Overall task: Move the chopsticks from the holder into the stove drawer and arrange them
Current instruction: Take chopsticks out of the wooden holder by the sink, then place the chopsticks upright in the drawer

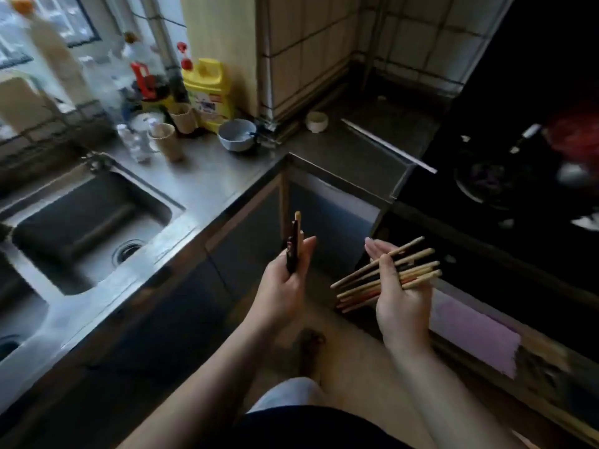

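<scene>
Steel counter (207,186) carries bowl (236,135), 2 cups (167,140).

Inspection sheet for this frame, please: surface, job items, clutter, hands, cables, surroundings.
Surface: steel counter with sink at left; bare around the corner.
Job's things: bundle of chopsticks in the right hand; a few chopsticks upright in the left; open stove drawer below the right hand, lilac liner showing.
Clutter: yellow bottle, blue bowl, cups, small white dish.
Hands: left hand and right hand both gripping.
Cables: nothing seen.
Surroundings: black stove at right, tiled wall, window at left.
</scene>
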Demonstrator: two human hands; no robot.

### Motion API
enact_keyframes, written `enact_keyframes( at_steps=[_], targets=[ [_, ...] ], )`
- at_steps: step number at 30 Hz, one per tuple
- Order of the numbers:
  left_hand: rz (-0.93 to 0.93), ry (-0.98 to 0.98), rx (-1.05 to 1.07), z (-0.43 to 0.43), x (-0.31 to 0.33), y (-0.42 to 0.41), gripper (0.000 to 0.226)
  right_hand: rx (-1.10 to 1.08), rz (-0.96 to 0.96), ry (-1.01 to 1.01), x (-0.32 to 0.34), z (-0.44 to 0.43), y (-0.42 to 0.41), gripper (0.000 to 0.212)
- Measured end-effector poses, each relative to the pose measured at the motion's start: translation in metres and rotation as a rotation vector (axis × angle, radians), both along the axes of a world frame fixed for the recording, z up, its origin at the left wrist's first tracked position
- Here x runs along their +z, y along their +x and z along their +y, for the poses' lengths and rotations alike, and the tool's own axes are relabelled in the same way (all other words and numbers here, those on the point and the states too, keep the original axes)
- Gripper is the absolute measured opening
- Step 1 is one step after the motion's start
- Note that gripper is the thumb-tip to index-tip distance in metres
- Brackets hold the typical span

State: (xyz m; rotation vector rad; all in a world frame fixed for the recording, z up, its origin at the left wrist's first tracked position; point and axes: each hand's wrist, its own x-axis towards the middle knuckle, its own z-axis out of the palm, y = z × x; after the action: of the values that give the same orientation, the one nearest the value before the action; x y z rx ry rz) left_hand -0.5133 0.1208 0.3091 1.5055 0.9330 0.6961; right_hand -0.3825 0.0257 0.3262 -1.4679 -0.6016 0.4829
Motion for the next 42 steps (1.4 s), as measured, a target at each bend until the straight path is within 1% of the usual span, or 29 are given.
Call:
enact_keyframes(
  at_steps=[3,6,10,14,18,21,24,27,30,32,33,39,42],
  targets=[
    [-0.035,-0.087,-0.152,-0.009,-0.004,0.059,0.034,-0.142,-0.024,-0.031,-0.011,-0.024,0.045,0.025],
    [-0.044,-0.1,-0.278,-0.012,-0.015,0.118,0.032,-0.268,-0.04,-0.068,-0.022,-0.04,0.093,0.025],
    [0.006,-0.084,-0.401,-0.009,-0.03,0.193,0.031,-0.378,-0.001,-0.116,-0.024,-0.055,0.15,0.024],
    [0.039,-0.13,-0.524,-0.004,-0.042,0.262,0.033,-0.487,-0.028,-0.182,-0.029,-0.062,0.206,0.025],
    [0.088,-0.21,-0.59,-0.001,-0.056,0.314,0.032,-0.57,-0.025,-0.254,-0.044,-0.07,0.253,0.025],
    [0.145,-0.251,-0.665,-0.005,-0.072,0.344,0.032,-0.639,-0.013,-0.271,-0.055,-0.078,0.277,0.024],
    [0.216,-0.255,-0.719,-0.014,-0.092,0.371,0.029,-0.708,0.064,-0.297,-0.069,-0.084,0.297,0.023],
    [0.271,-0.284,-0.755,-0.025,-0.117,0.389,0.026,-0.718,0.074,-0.352,-0.091,-0.09,0.314,0.022],
    [0.303,-0.326,-0.79,-0.037,-0.148,0.401,0.029,-0.728,0.178,-0.445,-0.116,-0.094,0.329,0.022],
    [0.333,-0.354,-0.783,-0.044,-0.173,0.408,0.03,-0.745,0.236,-0.478,-0.138,-0.096,0.338,0.014],
    [0.34,-0.354,-0.776,-0.048,-0.188,0.412,0.032,-0.744,0.255,-0.497,-0.15,-0.096,0.344,0.014],
    [0.394,-0.394,-0.678,-0.068,-0.285,0.433,0.029,-0.667,0.353,-0.588,-0.239,-0.101,0.367,0.02],
    [0.433,-0.437,-0.655,-0.075,-0.332,0.439,0.026,-0.571,0.349,-0.608,-0.282,-0.102,0.375,0.02]
  ],
)
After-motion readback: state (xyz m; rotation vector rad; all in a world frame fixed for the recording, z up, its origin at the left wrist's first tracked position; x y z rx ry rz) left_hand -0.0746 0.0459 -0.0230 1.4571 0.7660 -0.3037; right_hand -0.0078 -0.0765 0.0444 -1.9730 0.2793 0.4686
